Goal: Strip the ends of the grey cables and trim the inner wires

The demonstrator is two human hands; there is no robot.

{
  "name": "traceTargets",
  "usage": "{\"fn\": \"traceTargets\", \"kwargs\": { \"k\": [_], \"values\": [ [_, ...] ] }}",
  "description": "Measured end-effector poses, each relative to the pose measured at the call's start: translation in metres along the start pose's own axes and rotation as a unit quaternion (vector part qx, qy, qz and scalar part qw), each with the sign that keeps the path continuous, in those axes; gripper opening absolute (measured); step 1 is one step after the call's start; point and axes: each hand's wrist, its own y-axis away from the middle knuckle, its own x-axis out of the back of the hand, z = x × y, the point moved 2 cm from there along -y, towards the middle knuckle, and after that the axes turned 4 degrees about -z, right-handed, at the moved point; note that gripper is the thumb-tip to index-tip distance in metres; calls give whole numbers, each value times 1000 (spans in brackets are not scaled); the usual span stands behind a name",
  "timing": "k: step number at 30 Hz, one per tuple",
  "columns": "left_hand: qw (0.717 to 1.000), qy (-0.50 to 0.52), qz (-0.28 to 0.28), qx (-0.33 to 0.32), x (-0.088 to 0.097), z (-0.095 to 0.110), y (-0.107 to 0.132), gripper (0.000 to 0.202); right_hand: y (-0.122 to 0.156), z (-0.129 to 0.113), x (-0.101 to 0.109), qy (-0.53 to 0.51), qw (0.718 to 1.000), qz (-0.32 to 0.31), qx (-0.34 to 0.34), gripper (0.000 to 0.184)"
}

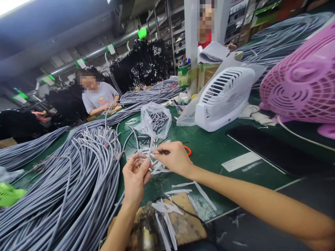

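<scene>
My left hand [135,177] pinches the end of a thin grey cable [150,146] over the green table [214,146]. My right hand [176,158] is closed on a small dark tube [164,152], held at the cable's tip, the two hands almost touching. A clear plastic bag of small dark tubes [155,120] lies just beyond the hands. A large heap of grey cables [78,174] spreads to the left of my left hand. An orange ring-shaped handle [187,150] shows behind my right hand.
A white desk fan [223,97] and a pink fan [303,80] stand at the right. White paper strips [180,191] lie near the front edge. A seated person [98,96] works across the table; another person [206,28] stands behind. Black bundles hang at the back.
</scene>
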Motion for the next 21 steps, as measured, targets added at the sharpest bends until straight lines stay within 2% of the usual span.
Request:
{"fn": "traceTargets", "kwargs": {
  "k": [1,3,5,7,9,11,18,21],
  "values": [
    [1000,3,0,-2,0,1,0,37,-3,4,0,-28,998,-10,-51,30],
    [1000,11,-1,0,0,2,0,39,-8,9,2,-96,987,10,-126,24],
    [1000,21,-5,9,-1,3,-1,41,-12,9,3,-197,968,17,-157,23],
    [999,33,-8,21,-1,3,-3,43,-13,5,2,-299,940,-52,-158,29],
    [998,45,-11,36,-1,2,-4,43,-11,-2,-1,-351,914,-138,-150,28],
    [997,56,-14,51,0,1,-5,42,-7,-6,-1,-356,908,-165,-148,23],
    [994,83,-40,51,3,4,-3,32,-6,1,-4,-306,920,-167,-178,12],
    [997,44,-48,40,4,3,-5,31,-10,9,-4,-256,932,-140,-214,10]
  ]
}}
